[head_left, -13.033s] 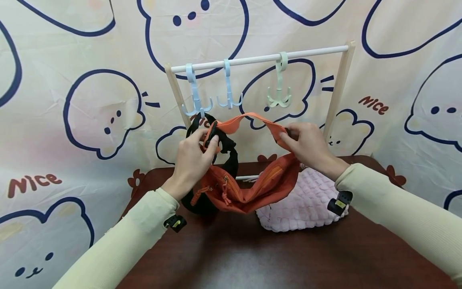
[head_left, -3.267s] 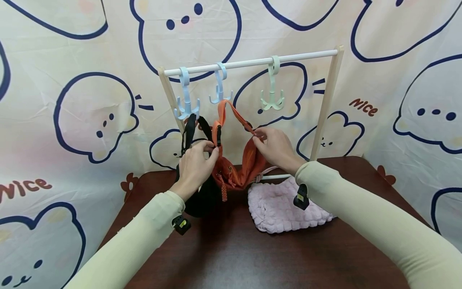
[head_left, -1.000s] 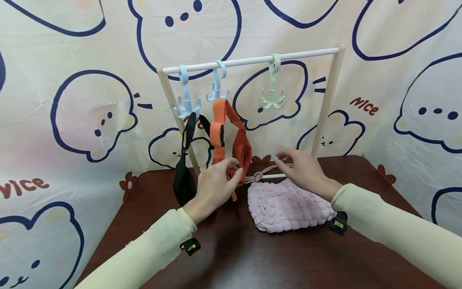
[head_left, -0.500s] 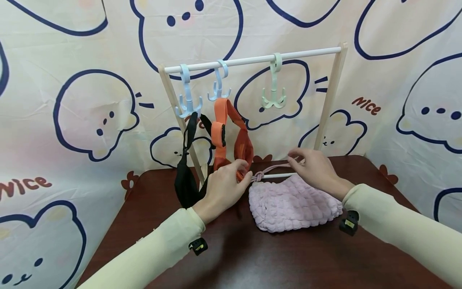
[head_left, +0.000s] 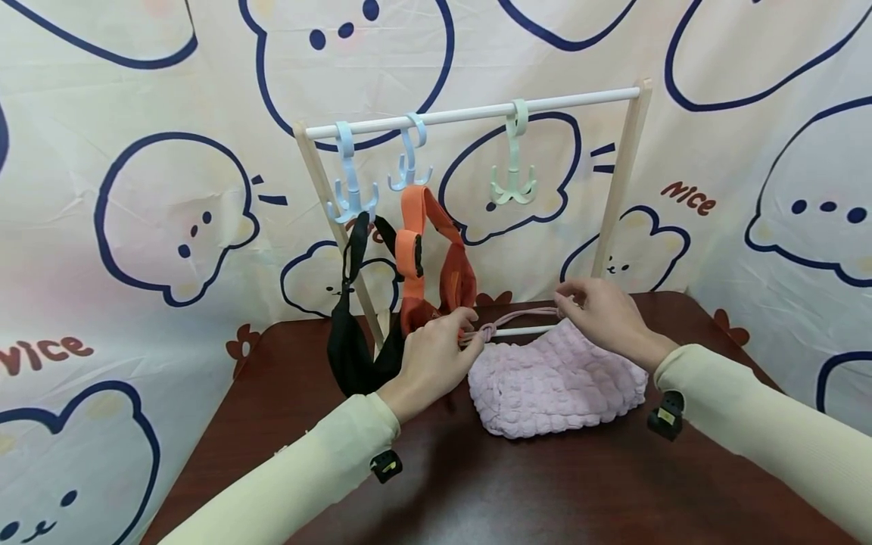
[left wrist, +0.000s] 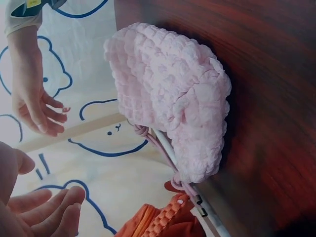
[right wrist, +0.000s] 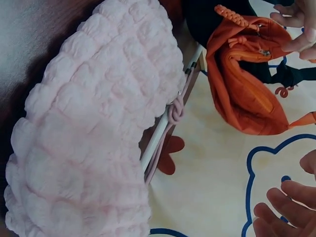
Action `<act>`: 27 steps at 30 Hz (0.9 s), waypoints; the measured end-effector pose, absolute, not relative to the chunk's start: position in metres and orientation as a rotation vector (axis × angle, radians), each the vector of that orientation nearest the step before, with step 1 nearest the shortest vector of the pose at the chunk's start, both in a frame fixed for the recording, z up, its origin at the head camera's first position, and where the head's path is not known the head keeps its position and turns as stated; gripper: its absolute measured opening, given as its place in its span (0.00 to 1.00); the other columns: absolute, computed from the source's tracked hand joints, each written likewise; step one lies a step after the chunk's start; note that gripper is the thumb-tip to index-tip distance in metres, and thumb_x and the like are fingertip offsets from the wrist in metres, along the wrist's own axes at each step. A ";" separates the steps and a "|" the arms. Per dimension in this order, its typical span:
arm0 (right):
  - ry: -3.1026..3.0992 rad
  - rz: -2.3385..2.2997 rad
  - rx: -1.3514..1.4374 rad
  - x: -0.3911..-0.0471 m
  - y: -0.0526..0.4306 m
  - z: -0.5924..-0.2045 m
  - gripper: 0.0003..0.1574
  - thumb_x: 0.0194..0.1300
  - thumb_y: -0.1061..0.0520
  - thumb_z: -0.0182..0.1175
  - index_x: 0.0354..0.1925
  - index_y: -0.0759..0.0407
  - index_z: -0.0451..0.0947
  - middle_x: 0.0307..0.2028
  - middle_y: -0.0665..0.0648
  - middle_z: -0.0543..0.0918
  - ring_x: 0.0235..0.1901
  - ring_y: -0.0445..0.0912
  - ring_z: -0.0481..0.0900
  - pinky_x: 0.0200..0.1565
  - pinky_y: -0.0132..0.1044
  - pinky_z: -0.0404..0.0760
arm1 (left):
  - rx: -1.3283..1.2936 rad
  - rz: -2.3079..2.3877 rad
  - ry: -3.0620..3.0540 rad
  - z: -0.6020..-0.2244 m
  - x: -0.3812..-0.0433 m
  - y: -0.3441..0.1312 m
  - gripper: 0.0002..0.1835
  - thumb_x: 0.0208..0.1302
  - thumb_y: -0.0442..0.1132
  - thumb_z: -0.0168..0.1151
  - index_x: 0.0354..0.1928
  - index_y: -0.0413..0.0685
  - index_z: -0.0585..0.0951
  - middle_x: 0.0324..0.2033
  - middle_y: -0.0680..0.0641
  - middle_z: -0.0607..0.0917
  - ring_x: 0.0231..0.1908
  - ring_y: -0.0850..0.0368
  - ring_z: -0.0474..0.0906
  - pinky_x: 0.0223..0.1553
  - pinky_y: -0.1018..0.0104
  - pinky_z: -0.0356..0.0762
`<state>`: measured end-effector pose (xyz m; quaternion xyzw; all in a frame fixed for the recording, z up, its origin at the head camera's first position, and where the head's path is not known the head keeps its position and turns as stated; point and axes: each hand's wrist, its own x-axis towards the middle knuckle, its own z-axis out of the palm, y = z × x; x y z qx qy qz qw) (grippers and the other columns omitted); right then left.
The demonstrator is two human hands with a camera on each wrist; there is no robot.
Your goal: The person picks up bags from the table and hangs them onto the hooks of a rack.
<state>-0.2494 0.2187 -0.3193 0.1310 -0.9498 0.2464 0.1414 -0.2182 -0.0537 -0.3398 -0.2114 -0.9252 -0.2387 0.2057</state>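
Note:
A pink puffy bag lies on the table, its thin pink cord strap knotted and trailing behind it. My left hand hovers left of this bag, near the knot, with loosely bent fingers and nothing in them. Over the bag's far right side is my right hand; the right wrist view shows its fingers apart from the cord. An orange waist bag hangs by its strap from the middle blue hook, its lower part hidden behind my left hand.
A white rod on wooden posts carries a left blue hook and a green hook. A black bag hangs from the left one. The brown table stands before a cartoon-printed cloth backdrop.
Earlier both hands held the orange waist bag's strap. It now hangs on the middle hook, released. Both hands have since moved right, over the pink bag, which stays on the table.

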 end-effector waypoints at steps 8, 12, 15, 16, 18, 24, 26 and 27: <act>-2.814 0.693 0.370 -0.260 0.226 -0.326 0.19 0.75 0.50 0.54 0.53 0.60 0.83 0.46 0.61 0.89 0.49 0.57 0.84 0.45 0.56 0.80 | -0.608 -0.637 -2.656 -0.348 -0.223 -0.044 0.17 0.70 0.51 0.60 0.54 0.53 0.83 0.42 0.51 0.91 0.28 0.58 0.84 0.22 0.67 0.71; -2.849 0.682 0.366 -0.269 0.228 -0.330 0.21 0.75 0.50 0.54 0.55 0.62 0.82 0.50 0.63 0.87 0.50 0.58 0.84 0.47 0.57 0.80 | -0.604 -0.619 -2.660 -0.351 -0.227 -0.039 0.15 0.69 0.50 0.62 0.53 0.54 0.83 0.38 0.51 0.91 0.24 0.59 0.80 0.21 0.66 0.68; -2.891 0.692 0.357 -0.277 0.229 -0.334 0.23 0.75 0.50 0.54 0.57 0.64 0.80 0.55 0.67 0.84 0.51 0.60 0.84 0.46 0.57 0.81 | -0.601 -0.601 -2.667 -0.357 -0.232 -0.036 0.14 0.69 0.49 0.63 0.51 0.54 0.83 0.31 0.52 0.88 0.20 0.60 0.75 0.19 0.67 0.65; -2.907 0.694 0.352 -0.280 0.229 -0.335 0.24 0.75 0.50 0.54 0.58 0.65 0.79 0.57 0.68 0.83 0.52 0.61 0.84 0.47 0.57 0.81 | -0.605 -0.599 -2.670 -0.359 -0.233 -0.035 0.14 0.69 0.49 0.63 0.51 0.53 0.83 0.29 0.52 0.87 0.19 0.61 0.73 0.18 0.68 0.64; -2.937 0.700 0.341 -0.285 0.229 -0.338 0.25 0.74 0.51 0.55 0.60 0.66 0.78 0.59 0.71 0.81 0.53 0.63 0.83 0.48 0.58 0.81 | -0.617 -0.597 -2.687 -0.364 -0.236 -0.033 0.13 0.69 0.48 0.62 0.51 0.52 0.83 0.30 0.52 0.87 0.18 0.62 0.70 0.18 0.69 0.63; -2.983 0.679 0.312 -0.295 0.232 -0.345 0.29 0.73 0.51 0.57 0.63 0.69 0.75 0.62 0.74 0.77 0.56 0.67 0.80 0.52 0.61 0.79 | -0.621 -0.587 -2.718 -0.373 -0.244 -0.026 0.15 0.70 0.50 0.60 0.50 0.50 0.83 0.33 0.51 0.88 0.19 0.63 0.70 0.18 0.71 0.65; -2.992 0.671 0.303 -0.297 0.232 -0.346 0.30 0.73 0.50 0.57 0.63 0.69 0.74 0.62 0.74 0.77 0.56 0.66 0.81 0.50 0.59 0.80 | -0.601 -0.586 -2.720 -0.373 -0.246 -0.024 0.14 0.70 0.51 0.60 0.49 0.51 0.82 0.29 0.51 0.86 0.18 0.62 0.70 0.18 0.70 0.64; -2.997 0.671 0.296 -0.298 0.232 -0.347 0.30 0.73 0.50 0.57 0.64 0.69 0.74 0.62 0.74 0.77 0.55 0.66 0.82 0.50 0.58 0.81 | -0.592 -0.589 -2.721 -0.373 -0.248 -0.023 0.14 0.70 0.50 0.61 0.48 0.51 0.82 0.28 0.52 0.85 0.18 0.62 0.70 0.18 0.69 0.64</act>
